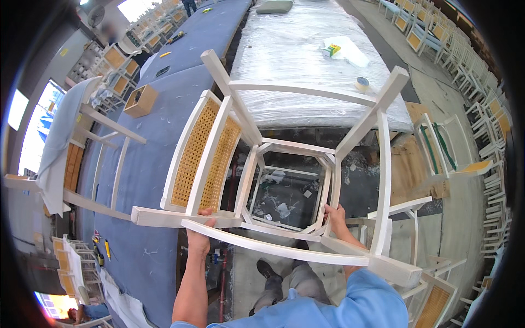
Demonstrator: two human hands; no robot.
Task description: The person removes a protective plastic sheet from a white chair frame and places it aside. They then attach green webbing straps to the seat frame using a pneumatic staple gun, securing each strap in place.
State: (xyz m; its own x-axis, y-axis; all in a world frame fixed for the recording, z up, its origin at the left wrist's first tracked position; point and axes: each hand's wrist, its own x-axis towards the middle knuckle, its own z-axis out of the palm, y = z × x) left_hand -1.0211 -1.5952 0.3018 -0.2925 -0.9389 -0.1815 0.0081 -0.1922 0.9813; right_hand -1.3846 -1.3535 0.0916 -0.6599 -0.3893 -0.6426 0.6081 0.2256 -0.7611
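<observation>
A white wooden chair frame (284, 250) is in front of me, its legs pointing up toward the view and its seat opening showing the floor beyond. The woven cane backrest (192, 161) is on its left side. My left hand (199, 236) is closed around the near left leg, where a curved stretcher meets it. With my right hand (337, 220), I grip the seat rail on the right of the opening; part of that forearm is hidden behind the frame.
A blue padded table (147, 175) carries a small wooden box (140, 101) and a yellow-handled tool (107, 249). On the plastic-wrapped table (298, 49) are a tape roll (361, 83) and a white sheet (353, 52). Chairs (445, 145) stand at right; a cloth-draped chair (68, 126) is at left.
</observation>
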